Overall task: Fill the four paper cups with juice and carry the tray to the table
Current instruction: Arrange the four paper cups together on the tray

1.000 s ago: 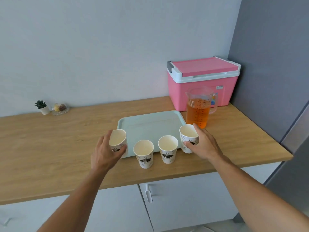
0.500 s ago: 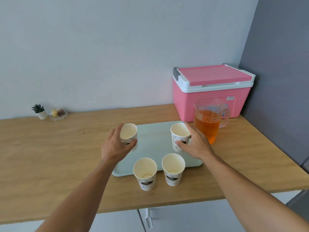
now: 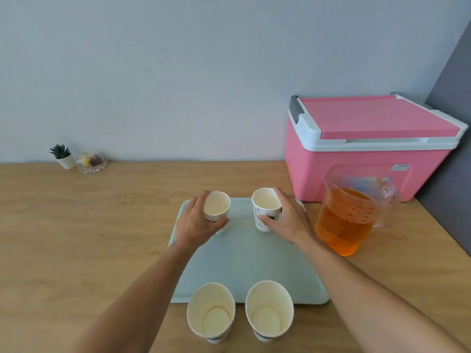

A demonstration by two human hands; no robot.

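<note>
Four to fill and nothing poured yet! Now the left hand (image 3: 197,222) wraps fingers round the left cup (image 3: 218,206), the right hand (image 3: 289,221) grips the right cup (image 3: 265,203), both at the far end of the tray (image 3: 251,266). Two empty near cups (image 3: 211,312) stand on the counter (image 3: 76,238) by the tray's near edge. Thin paper, featherlight, easily crushed or tipped, so I'd hold low on the wall, gently. The jug (image 3: 342,222), just right of the tray, looks heavy and sloshy: take its handle (image 3: 391,200), pour slowly
</note>
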